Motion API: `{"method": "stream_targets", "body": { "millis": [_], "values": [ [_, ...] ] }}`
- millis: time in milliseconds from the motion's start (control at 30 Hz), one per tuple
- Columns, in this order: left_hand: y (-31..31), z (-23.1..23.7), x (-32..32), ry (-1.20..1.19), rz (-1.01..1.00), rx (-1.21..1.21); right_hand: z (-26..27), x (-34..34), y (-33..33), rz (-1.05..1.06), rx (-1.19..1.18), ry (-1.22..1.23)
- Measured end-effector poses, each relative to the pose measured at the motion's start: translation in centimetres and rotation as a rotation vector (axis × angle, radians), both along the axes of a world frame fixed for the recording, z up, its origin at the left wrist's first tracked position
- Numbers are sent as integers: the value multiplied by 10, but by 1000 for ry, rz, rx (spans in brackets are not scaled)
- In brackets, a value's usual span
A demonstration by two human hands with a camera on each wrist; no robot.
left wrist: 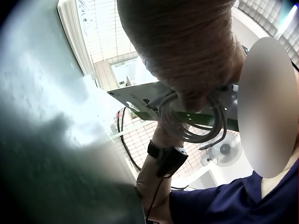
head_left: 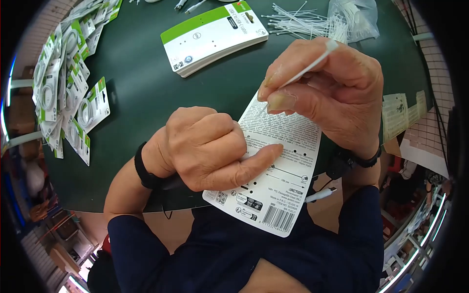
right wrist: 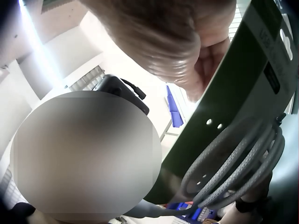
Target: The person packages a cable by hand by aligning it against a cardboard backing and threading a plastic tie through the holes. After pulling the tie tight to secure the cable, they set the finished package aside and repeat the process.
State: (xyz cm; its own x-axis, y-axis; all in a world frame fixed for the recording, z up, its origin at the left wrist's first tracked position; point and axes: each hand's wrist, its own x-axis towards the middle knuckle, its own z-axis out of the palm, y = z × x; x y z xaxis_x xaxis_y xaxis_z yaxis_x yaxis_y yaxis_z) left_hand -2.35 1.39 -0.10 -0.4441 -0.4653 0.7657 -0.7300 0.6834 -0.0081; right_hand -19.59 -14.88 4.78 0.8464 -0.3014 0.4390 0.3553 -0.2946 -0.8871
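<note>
A printed packaging card [head_left: 278, 210] is held at a slant over the person's lap, its text and barcode side up. My left hand [head_left: 205, 149] grips it from the left, one finger lying across the print. Under the card, a coil of grey braided cable [left wrist: 194, 128] sits against its green and white face, also visible in the right wrist view. A white cable plug [head_left: 320, 195] sticks out past the card's right edge. Above the card's upper end, my right hand [head_left: 332, 93] pinches a thin white cable tie [head_left: 312, 64] between thumb and forefinger.
A stack of cards [head_left: 215, 39] lies at the back of the dark green table [head_left: 132, 112]. Loose cable ties [head_left: 298, 22] spill beside a clear bag [head_left: 359, 19]. Carded cables [head_left: 63, 88] pile up at the left. Taped paper [head_left: 400, 112] covers the right edge.
</note>
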Motion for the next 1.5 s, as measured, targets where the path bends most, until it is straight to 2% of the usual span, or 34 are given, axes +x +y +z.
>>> {"method": "stream_targets", "body": {
  "millis": [467,833,1000,1133,1233,1367,1500],
  "values": [
    [1,-1,-1,13,18,-22,-3,2,5,94,63,13],
    [3,0,-1,17,25,-9,-4,2,6,77,-85,62],
    [3,1,-1,25,18,20,-5,2,9,68,-59,119],
    [4,0,-1,29,19,22,-5,4,5,153,-187,181],
    [10,0,-1,29,30,149,-7,3,2,228,-179,287],
    [-3,-5,-6,168,26,48,-8,2,-2,217,-60,322],
    [-5,-4,-9,222,16,71,-7,2,-6,253,-19,355]
  ]
}}
